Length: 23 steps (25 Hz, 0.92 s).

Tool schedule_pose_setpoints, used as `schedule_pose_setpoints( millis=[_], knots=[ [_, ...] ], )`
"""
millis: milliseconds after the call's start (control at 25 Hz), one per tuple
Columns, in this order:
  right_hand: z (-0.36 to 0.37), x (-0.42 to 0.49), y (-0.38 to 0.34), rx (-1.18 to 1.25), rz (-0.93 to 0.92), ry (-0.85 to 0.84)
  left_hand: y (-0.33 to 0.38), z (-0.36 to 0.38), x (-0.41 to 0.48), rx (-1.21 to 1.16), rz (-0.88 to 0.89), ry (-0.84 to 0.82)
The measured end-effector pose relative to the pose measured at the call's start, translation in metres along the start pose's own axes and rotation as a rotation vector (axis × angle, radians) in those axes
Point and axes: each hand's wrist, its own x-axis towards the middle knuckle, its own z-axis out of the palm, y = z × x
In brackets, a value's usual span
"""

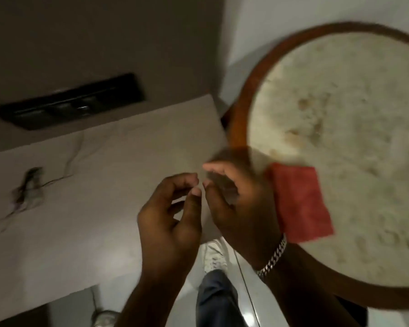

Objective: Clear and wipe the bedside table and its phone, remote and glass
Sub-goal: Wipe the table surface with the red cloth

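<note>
My right hand (241, 208), with a chain bracelet on its wrist, curls around a faint see-through shape that looks like the glass (224, 161); motion blur makes it hard to be sure. Just to its left, my left hand (172, 218) has loosely curled fingers with nothing in them, its fingertips almost touching the right thumb. A red cloth (300, 204) lies flat on the round table (239, 100), right of my right hand. That table has a pale marble top and a brown wooden rim. No phone or remote is in view.
A pale veined marble surface (80, 197) fills the left and runs under my hands. Above it a black switch panel (69, 102) sits on the wall. Below, my jeans leg (217, 300) and white shoe (214, 256) stand on a light floor.
</note>
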Motion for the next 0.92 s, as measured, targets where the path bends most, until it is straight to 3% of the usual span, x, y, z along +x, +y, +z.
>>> schedule_pose_setpoints(
  millis=[120, 240, 360, 480, 720, 920],
  knots=[
    [-0.057, 0.004, 0.037, -0.043, 0.075, 0.152, 0.016, 0.066, 0.004, -0.014, -0.006, -0.153],
    [-0.094, -0.006, 0.07, -0.168, 0.097, 0.314, 0.021, 0.114, -0.001, 0.127, 0.013, -0.261],
    [-0.104, -0.023, 0.092, -0.259, 0.231, 0.389, 0.018, 0.133, -0.008, 0.257, -0.013, -0.236],
    [-0.092, -0.038, 0.099, -0.174, 0.357, 0.318, 0.013, 0.136, -0.016, 0.275, -0.009, -0.231],
    [-0.048, -0.029, 0.065, -0.013, 0.407, 0.233, -0.004, 0.088, -0.009, -0.009, -0.219, -0.062],
    [0.052, 0.005, 0.013, 0.004, 0.212, -0.022, -0.043, -0.012, 0.021, -0.194, -0.226, 0.177]
  ],
)
